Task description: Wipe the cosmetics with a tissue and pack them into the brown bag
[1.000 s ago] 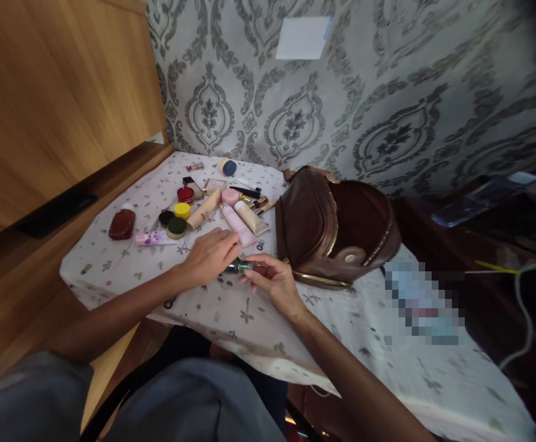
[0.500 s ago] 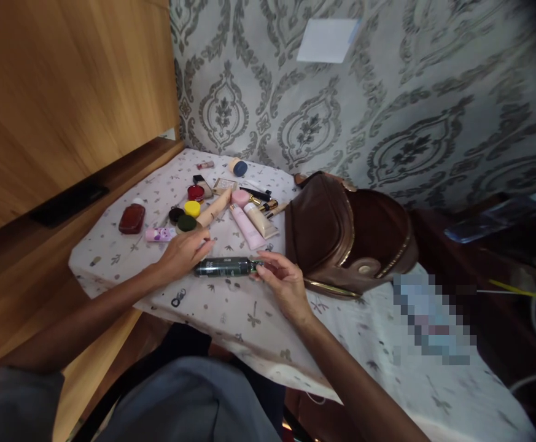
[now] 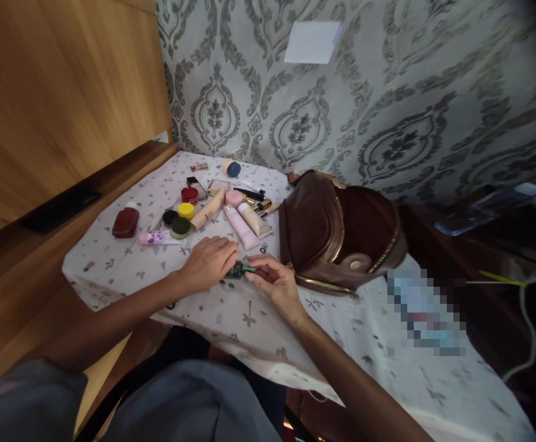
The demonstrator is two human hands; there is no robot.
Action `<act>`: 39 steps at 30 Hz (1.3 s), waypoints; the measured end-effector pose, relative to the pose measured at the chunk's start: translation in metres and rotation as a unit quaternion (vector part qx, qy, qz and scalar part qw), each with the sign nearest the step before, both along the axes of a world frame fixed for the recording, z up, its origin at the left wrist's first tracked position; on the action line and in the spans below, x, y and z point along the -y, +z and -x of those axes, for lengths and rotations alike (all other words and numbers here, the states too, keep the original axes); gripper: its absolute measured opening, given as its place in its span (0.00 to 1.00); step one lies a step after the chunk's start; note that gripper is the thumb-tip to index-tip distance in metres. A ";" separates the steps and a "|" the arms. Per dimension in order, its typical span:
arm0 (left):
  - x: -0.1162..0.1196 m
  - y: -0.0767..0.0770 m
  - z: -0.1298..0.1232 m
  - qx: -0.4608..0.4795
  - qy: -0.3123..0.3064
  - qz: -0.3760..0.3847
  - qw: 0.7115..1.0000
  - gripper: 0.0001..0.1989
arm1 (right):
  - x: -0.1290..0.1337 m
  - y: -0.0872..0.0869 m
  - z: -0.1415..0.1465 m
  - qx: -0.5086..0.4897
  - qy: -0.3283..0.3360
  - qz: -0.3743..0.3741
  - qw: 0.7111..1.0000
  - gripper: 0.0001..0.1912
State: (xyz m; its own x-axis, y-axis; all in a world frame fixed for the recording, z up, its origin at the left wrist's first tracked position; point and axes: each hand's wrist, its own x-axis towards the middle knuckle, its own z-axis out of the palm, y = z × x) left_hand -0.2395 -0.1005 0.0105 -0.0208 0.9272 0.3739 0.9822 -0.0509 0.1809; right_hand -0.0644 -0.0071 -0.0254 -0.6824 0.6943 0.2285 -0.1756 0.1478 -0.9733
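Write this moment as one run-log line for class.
left hand: gripping green bottle | right hand: at its narrow end | brown bag: open | yellow-lidded jar: among cosmetics

Soft, dim light leaves the bag [image 3: 311, 215] interior dark; wide-angle distortion bends the edges, and the upper right corner blackens.

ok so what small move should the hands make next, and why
Probably a gentle twist by the right hand at the green end of the dark bottle, since its fingers meet there while the left hand is curled over the rest.
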 end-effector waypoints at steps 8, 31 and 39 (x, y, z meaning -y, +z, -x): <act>0.039 -0.017 0.041 0.045 0.054 -0.006 0.998 0.15 | -0.004 -0.011 0.004 0.024 -0.013 0.055 0.998 0.23; 0.023 0.031 0.028 0.231 -0.149 0.262 0.925 0.22 | 0.009 0.009 0.000 -0.009 0.112 0.137 0.984 0.17; 0.024 0.044 0.034 0.354 -0.125 0.261 0.890 0.22 | 0.006 0.050 -0.035 -0.021 -0.017 -0.139 0.990 0.08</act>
State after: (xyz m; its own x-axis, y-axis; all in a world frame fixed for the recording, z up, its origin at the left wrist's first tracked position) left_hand -0.2732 -0.1244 0.0542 0.1506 0.9796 -0.1329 0.5828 0.0207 0.8124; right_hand -0.0290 -0.0135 0.0245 -0.6462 0.6228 0.4410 -0.2051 0.4149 -0.8864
